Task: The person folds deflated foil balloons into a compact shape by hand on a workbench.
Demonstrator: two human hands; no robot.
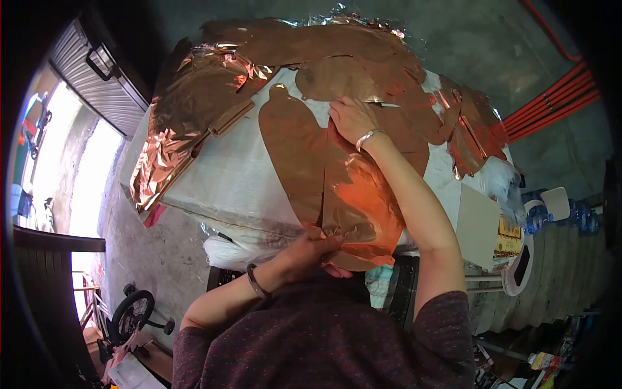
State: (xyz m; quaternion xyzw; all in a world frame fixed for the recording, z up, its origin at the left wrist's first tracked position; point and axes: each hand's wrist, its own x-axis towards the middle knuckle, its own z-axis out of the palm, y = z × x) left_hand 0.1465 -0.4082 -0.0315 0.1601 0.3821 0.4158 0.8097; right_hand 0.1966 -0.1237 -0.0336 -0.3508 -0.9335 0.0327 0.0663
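Observation:
A shiny copper-brown foil sheet (346,194) with an orange sheen on its right part stretches between my two hands. My left hand (311,249) is closed on its near end, thumb on top, close to my body. At its far end my right hand (353,121) has bent fingers closed on the foil; the fingertips are partly hidden. Along the left side of this sheet lies a long rounded foil piece (282,139) on the white-covered table (223,175). More overlapping copper foil (343,78) spreads just beyond my right hand.
Crumpled foil (162,155) hangs over the table's left corner. More foil pieces (476,123) lie at the right beside clear plastic. A white board (478,223) stands at the right edge, near a white chair (518,266). A small wheel (133,314) is on the floor at lower left.

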